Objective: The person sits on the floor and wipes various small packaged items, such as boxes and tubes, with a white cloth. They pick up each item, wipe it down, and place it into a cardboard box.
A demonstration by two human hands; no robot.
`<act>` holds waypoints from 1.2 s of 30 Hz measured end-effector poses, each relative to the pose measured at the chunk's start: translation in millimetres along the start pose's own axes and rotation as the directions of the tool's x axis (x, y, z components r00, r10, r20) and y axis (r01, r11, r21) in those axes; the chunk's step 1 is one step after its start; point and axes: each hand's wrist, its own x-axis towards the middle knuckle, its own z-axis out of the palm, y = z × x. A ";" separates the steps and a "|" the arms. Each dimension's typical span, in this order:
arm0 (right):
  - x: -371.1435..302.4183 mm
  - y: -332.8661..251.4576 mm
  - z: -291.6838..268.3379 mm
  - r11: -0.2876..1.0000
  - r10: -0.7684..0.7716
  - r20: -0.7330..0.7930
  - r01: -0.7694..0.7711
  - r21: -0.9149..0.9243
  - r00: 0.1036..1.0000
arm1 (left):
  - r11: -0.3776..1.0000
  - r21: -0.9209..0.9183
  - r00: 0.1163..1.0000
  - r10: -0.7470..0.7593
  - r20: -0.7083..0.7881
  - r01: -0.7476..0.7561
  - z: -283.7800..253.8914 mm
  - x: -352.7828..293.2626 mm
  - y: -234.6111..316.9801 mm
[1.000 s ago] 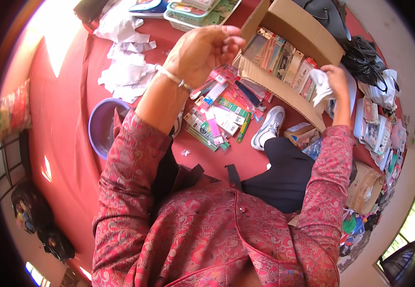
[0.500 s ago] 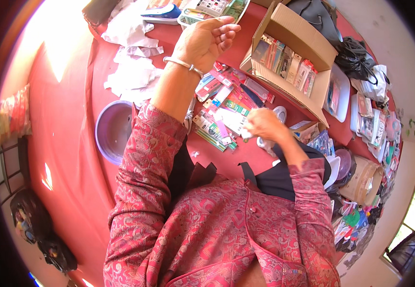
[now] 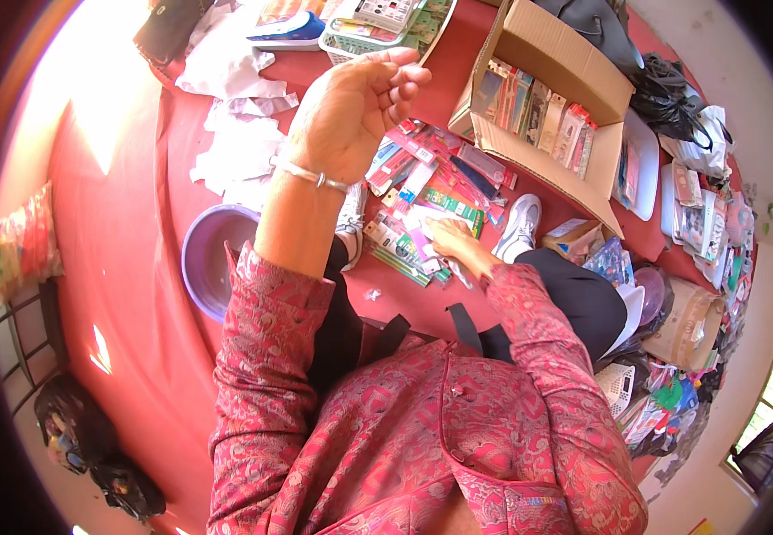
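Note:
My left hand is raised with a bracelet on its wrist, palm turned sideways, fingers loosely bent with nothing seen in them. Below it, a spread of flat packaged stationery in pink, green and white lies on the red cloth. My right hand presses down on the near part of the spread, its fingers closed over a crumpled white cloth, partly hidden. Next to these fingers lies a purple strip. Several green pencil-like packs sit just to the left.
An open cardboard box of packaged goods stands beyond the spread. A purple basin is at the left, with torn white paper behind it. A light green basket stands at the back. My shoe rests beside the spread.
My right hand has moved left and onto the packages with the white cloth. My left hand has shifted slightly left and nearer, still raised.

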 end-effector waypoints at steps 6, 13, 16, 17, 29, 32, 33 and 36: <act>73.3 -35.3 5.1 0.996 0.031 0.084 -0.024 -0.084 0.996 | 0.998 0.016 0.998 -0.065 0.013 0.065 1.1 0.5 -10.4; 111.3 -15.7 34.8 0.954 0.011 -0.115 -0.045 -0.295 0.993 | 0.991 0.053 0.992 -0.122 -0.033 0.124 9.3 3.3 -12.7; 112.5 3.8 42.5 0.968 0.036 -0.151 -0.072 -0.240 0.988 | 0.986 0.039 0.987 -0.162 -0.015 0.163 11.6 5.9 -15.8; 107.8 7.6 41.9 0.980 0.083 -0.146 -0.107 -0.166 0.986 | 0.985 0.043 0.986 -0.166 -0.020 0.167 12.1 5.5 -16.5; 12.8 74.8 26.1 0.576 0.762 -0.072 -0.623 0.528 0.644 | 0.991 0.064 0.991 -0.122 0.052 0.119 21.3 6.6 -22.7; -10.4 97.1 27.8 0.450 0.751 0.047 -0.564 0.692 0.658 | 0.991 0.082 0.992 -0.112 0.063 0.106 17.0 7.7 -23.8; -16.0 96.1 29.4 0.493 0.761 0.006 -0.584 0.645 0.649 | 0.992 0.079 0.992 -0.107 0.063 0.102 14.8 6.5 -24.0; -32.3 116.6 48.6 0.439 0.705 0.085 -0.528 0.727 0.704 | 0.991 0.074 0.991 -0.115 0.070 0.110 15.3 5.2 -25.6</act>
